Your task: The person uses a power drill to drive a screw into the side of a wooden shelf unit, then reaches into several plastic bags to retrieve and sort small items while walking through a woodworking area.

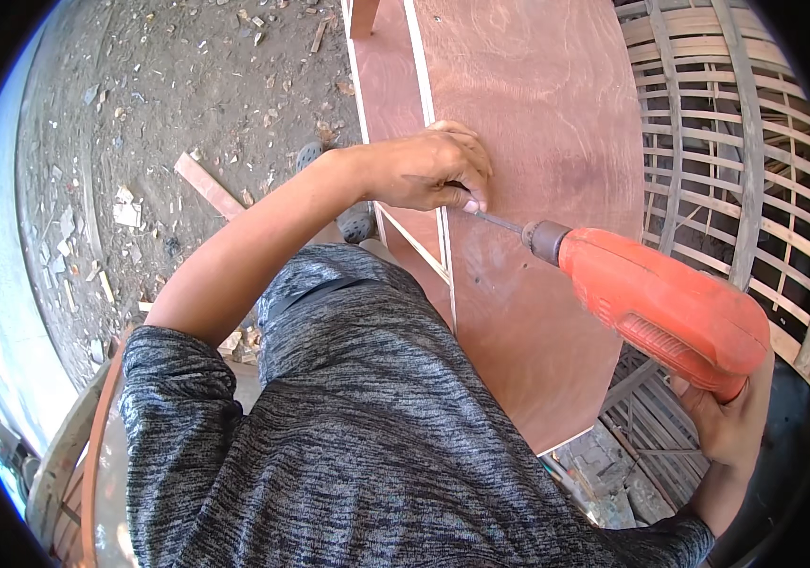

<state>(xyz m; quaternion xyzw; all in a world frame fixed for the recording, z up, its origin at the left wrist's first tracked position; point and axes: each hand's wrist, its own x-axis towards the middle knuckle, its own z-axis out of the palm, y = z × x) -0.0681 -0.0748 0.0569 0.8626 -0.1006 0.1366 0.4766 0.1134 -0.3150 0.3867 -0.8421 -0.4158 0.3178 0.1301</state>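
The orange power drill (665, 293) lies at 3 o'clock from the middle of the view, its nose turned toward 10 o'clock. From its dark chuck (547, 242) the slim bit (499, 222) runs over the reddish wooden panel (547, 360) to the fingertips of the left hand (438, 170), near 12 o'clock. Those fingers are drawn narrow in a pinch at the bit's tip, probably to steady that end; whether something small is gripped between them, I cannot tell. They sit by the panel's pale edge strip (424, 71), and the hand's closeness to the wood likely gives it support.

Near 4 o'clock, the right hand (731, 412) has its fingers wrapped around the drill's handle, behind the body, seemingly so the tool can be aimed along the bit; the trigger is hidden.

Farther out, a slatted wooden lattice (746, 142) stands at 2 o'clock, beyond the panel. A loose wood strip (208, 185) lies at 10 o'clock on the littered ground (187, 76). The dark mottled shirt (357, 435) fills 6 o'clock, the body close against the panel, perhaps for reach.
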